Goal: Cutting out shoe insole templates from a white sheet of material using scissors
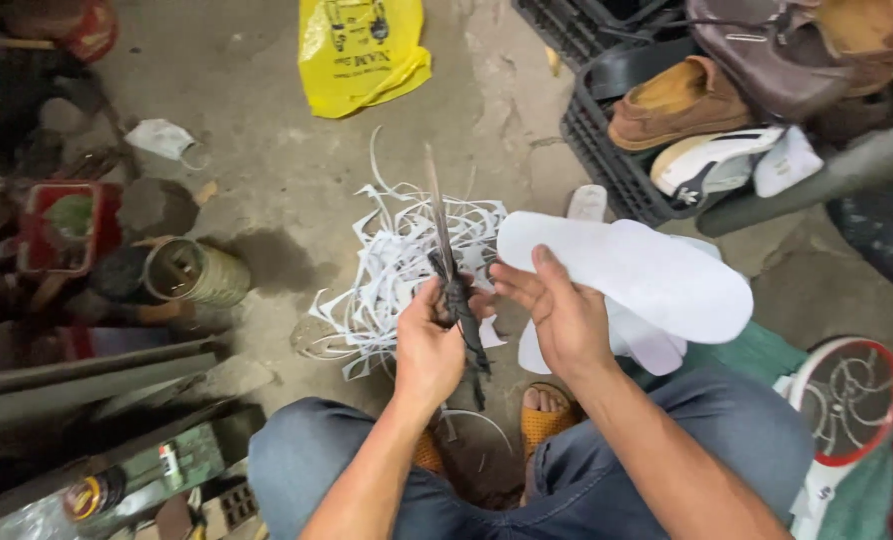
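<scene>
Left hand [429, 345]: I see it clenched around long dark scissors [449, 262], blades pointing far.
Right hand [559, 312]: I see it gripping white insole sheets [647, 275], just right of the scissors.
Floor: white paper trimmings [392, 270] lie beyond both hands.

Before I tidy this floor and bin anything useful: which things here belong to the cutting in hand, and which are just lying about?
In use:
left hand gripping knife
right hand holding white insole
white offcuts under the blade

Lying about:
yellow bag
tin can
face mask
crate of shoes
</scene>
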